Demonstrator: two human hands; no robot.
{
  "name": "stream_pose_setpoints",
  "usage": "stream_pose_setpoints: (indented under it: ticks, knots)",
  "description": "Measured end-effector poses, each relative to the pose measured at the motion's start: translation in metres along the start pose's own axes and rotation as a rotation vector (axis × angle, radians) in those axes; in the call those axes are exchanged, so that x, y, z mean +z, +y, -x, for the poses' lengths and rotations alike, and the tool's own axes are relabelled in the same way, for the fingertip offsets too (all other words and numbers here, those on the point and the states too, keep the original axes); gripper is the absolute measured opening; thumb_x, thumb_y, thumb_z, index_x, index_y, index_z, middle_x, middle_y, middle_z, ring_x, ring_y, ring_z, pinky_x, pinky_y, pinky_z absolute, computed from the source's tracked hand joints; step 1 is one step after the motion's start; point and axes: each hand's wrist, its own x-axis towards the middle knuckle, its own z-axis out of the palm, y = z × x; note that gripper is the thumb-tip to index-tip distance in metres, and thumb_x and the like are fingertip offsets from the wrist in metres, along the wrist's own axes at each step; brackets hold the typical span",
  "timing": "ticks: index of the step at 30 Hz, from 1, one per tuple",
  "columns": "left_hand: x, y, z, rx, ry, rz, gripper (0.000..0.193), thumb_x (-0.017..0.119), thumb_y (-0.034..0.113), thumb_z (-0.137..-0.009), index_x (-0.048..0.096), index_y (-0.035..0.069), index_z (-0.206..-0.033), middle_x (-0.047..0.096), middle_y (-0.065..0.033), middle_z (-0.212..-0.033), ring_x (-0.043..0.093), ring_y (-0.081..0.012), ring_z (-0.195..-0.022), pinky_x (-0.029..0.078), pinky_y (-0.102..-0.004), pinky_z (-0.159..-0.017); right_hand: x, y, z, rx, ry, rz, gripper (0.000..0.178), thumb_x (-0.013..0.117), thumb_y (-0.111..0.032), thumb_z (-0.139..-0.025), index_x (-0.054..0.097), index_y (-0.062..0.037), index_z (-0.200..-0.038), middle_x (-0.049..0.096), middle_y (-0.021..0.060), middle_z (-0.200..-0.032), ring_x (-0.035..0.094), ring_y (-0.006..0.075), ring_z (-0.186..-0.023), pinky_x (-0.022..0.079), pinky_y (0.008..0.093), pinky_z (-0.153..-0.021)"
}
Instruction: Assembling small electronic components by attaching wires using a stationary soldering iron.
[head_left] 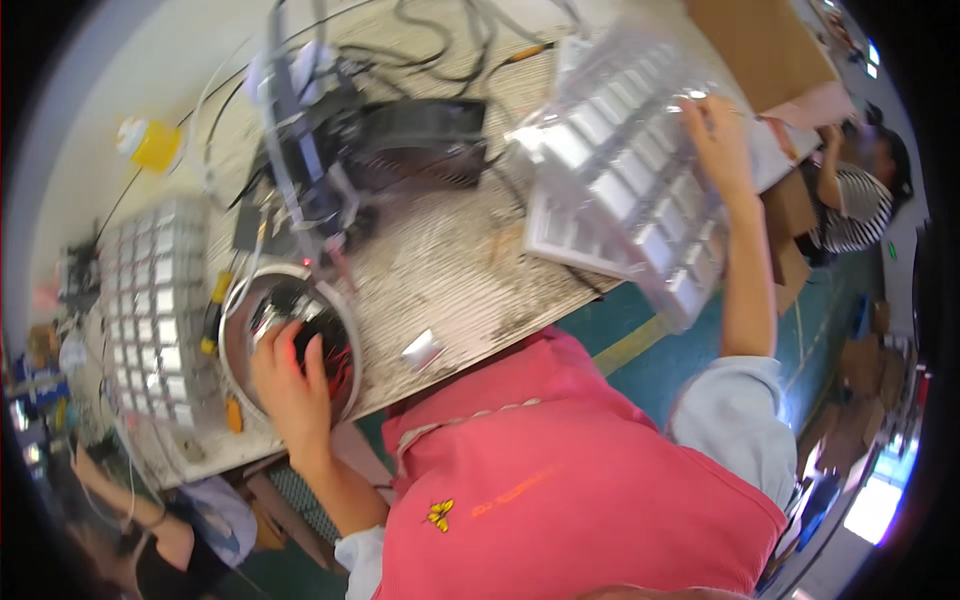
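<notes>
My left hand (pixel 292 385) reaches into a round white tub (pixel 230 372) at the table's front left. Its thumb and fingers are apart over dark contents and red wires (pixel 343 372); nothing held shows between them. With my right hand (pixel 718 140) I grip the far right edge of a clear plastic tray (pixel 640 165), its fingers curled over the rim. Rows of white square pieces sit in the tray's pockets. The tray is tilted and smeared by motion, above another white tray (pixel 560 235). A small silvery-white square piece (pixel 422 349) lies alone near the front edge.
A black machine (pixel 420 140) with cables stands at the back. On the left are a stack of filled trays (pixel 155 310), a yellow-handled tool (pixel 215 310) and a yellow bottle (pixel 150 145). A cardboard box (pixel 765 55) is at the far right. Other people work on both sides.
</notes>
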Motion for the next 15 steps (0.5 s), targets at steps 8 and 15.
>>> stream_pose_setpoints:
  ticks: [8,15]
  knots:
    - [-0.003,-0.009,-0.005,-0.085,0.195,0.046,0.02,0.061,0.012,-0.086,0.061,0.005,-0.105,0.061,-0.0123,-0.1,0.057,-0.0312,-0.093,0.044,-0.0405,-0.079,-0.01,0.054,0.005,0.11,-0.219,-0.205,0.026,0.06,-0.026,-0.091,0.057,-0.0007,-0.091,0.056,0.0049,-0.083,0.052,0.0143,-0.083,0.04,0.0268,-0.077]
    - [-0.01,-0.005,0.002,-0.203,0.124,0.074,0.01,0.064,0.01,-0.083,0.062,0.006,-0.092,0.06,-0.009,-0.087,0.056,-0.0291,-0.079,0.043,-0.0401,-0.069,-0.008,0.098,0.024,0.296,-0.236,-0.367,0.012,0.059,-0.012,-0.092,0.051,-0.0038,-0.092,0.055,0.0046,-0.1,0.051,0.0128,-0.094,0.04,0.0255,-0.089]
